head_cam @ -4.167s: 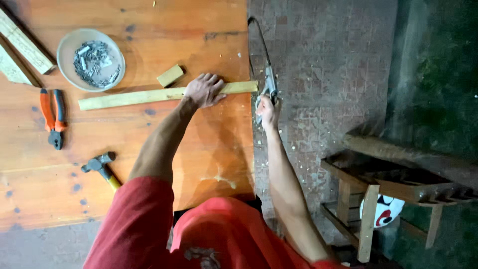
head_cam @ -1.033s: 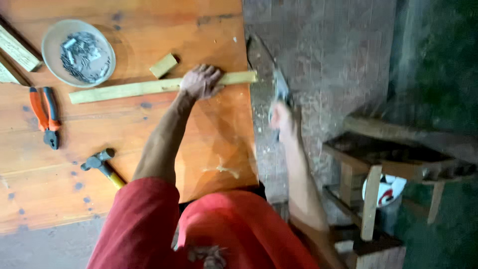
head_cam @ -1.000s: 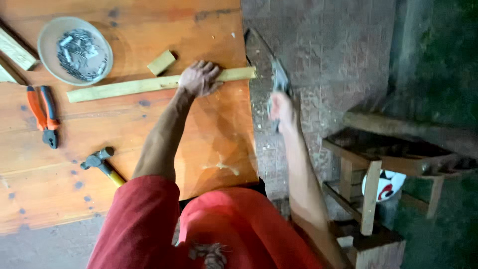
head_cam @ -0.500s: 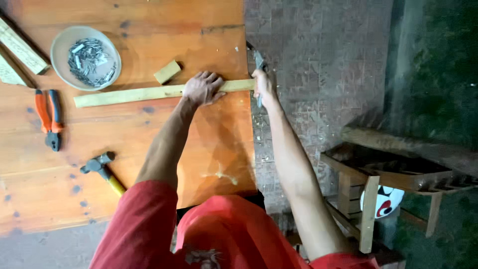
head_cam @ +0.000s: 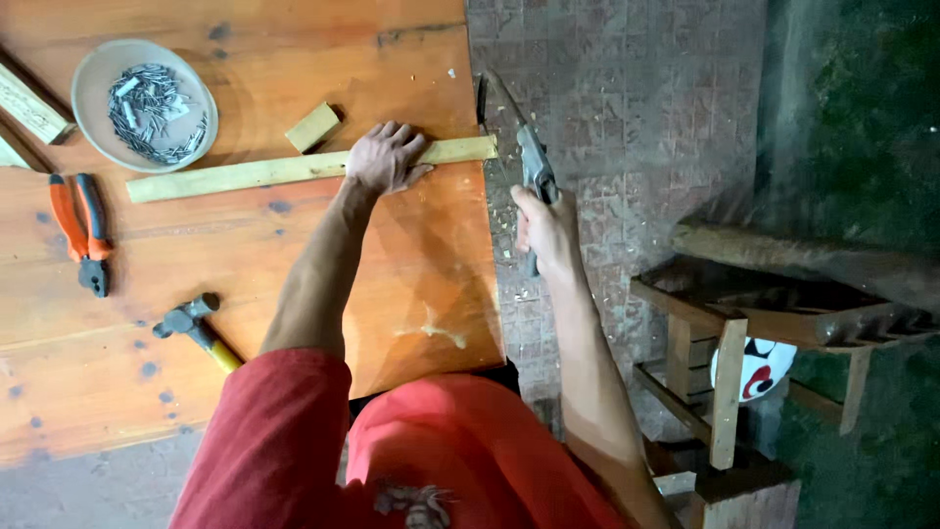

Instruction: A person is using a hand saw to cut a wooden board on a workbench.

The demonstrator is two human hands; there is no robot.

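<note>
At the right edge of the wooden table, the wood strip lies flat, its right end poking just past the edge. Your left hand presses down on it with fingers spread flat, near that overhanging end. Your right hand is wrapped tight around the grip of the handsaw, blade angled up toward the strip's end beside the table edge; whether the teeth touch the wood, can't tell.

Handling, my read: the strip is thin, light and stiff, rough-sawn so not slippery, but narrow enough to skid or pivot under saw strokes. Keep your palm close to the cut, weight straight down, fingertips clear of the blade line. The overhang is short, so it likely won't flex much. The saw looks light; hold it at the handle only.

Nearby: small wood block just above the strip, bowl of nails upper left, orange-handled pliers far left, hammer lower left. All well apart from both hands. Wooden frame stands off the table to your right.
</note>
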